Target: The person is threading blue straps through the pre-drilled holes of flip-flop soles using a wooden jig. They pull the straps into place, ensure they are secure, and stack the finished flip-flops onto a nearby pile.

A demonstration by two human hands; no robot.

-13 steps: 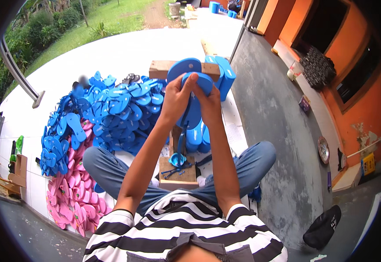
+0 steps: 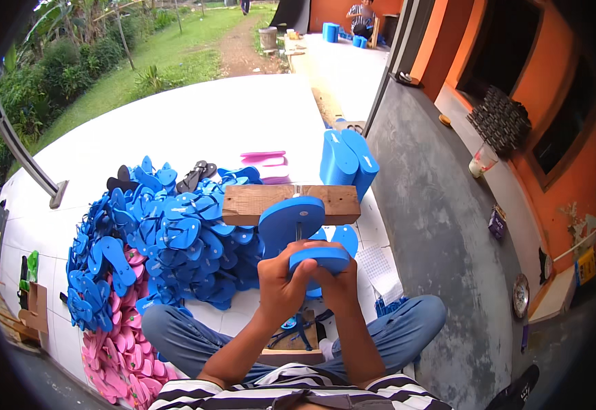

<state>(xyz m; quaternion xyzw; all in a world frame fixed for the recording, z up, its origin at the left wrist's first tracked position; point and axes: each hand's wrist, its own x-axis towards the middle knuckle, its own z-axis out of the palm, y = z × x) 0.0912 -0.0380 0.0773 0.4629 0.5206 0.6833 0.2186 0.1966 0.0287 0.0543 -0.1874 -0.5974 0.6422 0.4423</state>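
Both my hands grip a blue flip-flop sole (image 2: pixel 319 257) in front of my lap, its rounded end toward me. My left hand (image 2: pixel 277 283) wraps its left side and my right hand (image 2: pixel 339 281) its right, thumbs near the front edge. Just beyond, another blue sole (image 2: pixel 289 217) stands against a wooden block (image 2: pixel 250 203), with a thin metal rod by it. Between my legs, partly hidden by my forearms, are dark blue straps (image 2: pixel 298 335) on a wooden base.
Left of me lie a heap of blue flip-flops (image 2: pixel 181 232) and a heap of pink ones (image 2: pixel 127 355). Stacked blue soles (image 2: pixel 349 160) stand behind the block, and pink soles (image 2: pixel 265 165) lie farther back. A printed sheet (image 2: pixel 378 270) lies to the right. Another person (image 2: pixel 363 17) sits far off.
My hands have come back toward my body, away from the wooden block. The held sole has tipped so its edge faces me. The view has swung upward.
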